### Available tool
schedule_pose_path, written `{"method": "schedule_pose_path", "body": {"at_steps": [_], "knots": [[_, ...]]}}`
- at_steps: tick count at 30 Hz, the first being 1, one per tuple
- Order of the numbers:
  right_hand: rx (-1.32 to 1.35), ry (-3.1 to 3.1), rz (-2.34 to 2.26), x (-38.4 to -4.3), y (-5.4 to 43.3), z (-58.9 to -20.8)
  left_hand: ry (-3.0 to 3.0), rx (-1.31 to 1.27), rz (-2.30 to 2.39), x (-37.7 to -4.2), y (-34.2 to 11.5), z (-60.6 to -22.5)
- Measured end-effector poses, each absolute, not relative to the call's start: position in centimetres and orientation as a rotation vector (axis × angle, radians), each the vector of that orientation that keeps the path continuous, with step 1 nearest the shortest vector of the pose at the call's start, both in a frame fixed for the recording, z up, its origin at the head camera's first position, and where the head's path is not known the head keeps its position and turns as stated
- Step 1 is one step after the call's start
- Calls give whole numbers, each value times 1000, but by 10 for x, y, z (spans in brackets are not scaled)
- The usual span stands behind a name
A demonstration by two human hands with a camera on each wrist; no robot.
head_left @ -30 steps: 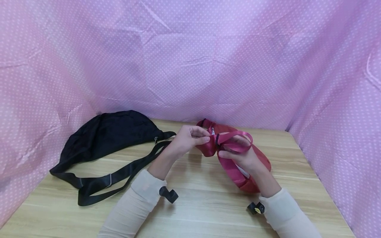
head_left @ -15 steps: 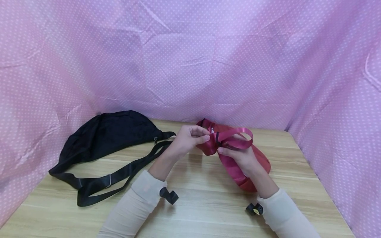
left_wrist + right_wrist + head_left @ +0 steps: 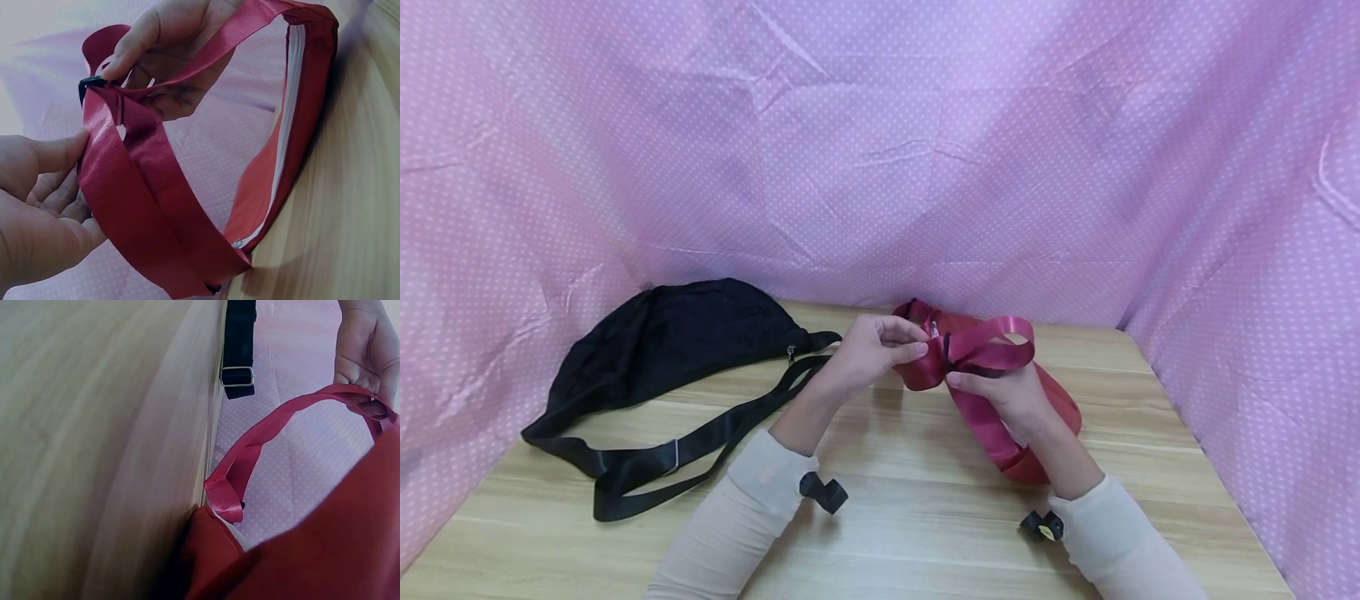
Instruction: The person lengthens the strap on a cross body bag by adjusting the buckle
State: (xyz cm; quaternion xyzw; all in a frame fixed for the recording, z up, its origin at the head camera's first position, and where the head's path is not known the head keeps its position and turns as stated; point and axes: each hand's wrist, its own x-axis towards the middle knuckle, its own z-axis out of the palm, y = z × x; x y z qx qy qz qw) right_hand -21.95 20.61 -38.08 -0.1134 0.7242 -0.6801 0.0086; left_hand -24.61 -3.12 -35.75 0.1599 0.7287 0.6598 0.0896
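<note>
A red waist bag (image 3: pixel 1062 404) with a white zipper (image 3: pixel 289 100) rests on the wooden table, its strap (image 3: pixel 128 200) raised in a loop. My left hand (image 3: pixel 868 354) pinches the strap between thumb and fingers, just left of a black slider buckle (image 3: pixel 92 82). On the buckle's other side, my right hand (image 3: pixel 1018 398) holds the strap, thumb tip right at the buckle. A spare loop of red strap (image 3: pixel 1019 327) stands up over the right hand and hides part of its fingers. The right wrist view shows mostly the bag's side and the left hand (image 3: pixel 369 356).
At the left of the table (image 3: pixel 880 542) lies a black waist bag (image 3: pixel 681 342). Its black strap (image 3: pixel 647 458), with a metal slider (image 3: pixel 237 376), trails toward the front. Pink dotted cloth (image 3: pixel 880 167) walls the back and sides.
The right hand's thumb has shifted slightly up and left to the buckle. The spare strap loop has risen and now stands more upright. My left hand keeps its pinch nearly unmoved.
</note>
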Motion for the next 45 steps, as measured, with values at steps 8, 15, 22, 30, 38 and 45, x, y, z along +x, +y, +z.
{"method": "schedule_pose_path", "body": {"at_steps": [8, 15, 22, 30, 38, 45], "knots": [[-498, 2310, -2013, -218, 209, -381, 2214, 603, 1866, -243, -37, -352], [-554, 2229, -2032, -218, 207, -383, 2176, 674, 1865, -244, -34, -355], [-550, 2281, -2002, -219, 208, -382, 2324, 748, 1690, -243, -36, -354], [-522, 2268, -1970, -219, 208, -381, 2484, 830, 1505, -244, -34, -357], [-513, 2289, -1970, -220, 210, -381, 2541, 950, 1492, -243, -32, -357], [-561, 2238, -1997, -221, 211, -381, 2469, 990, 1635, -243, -33, -361]]}}
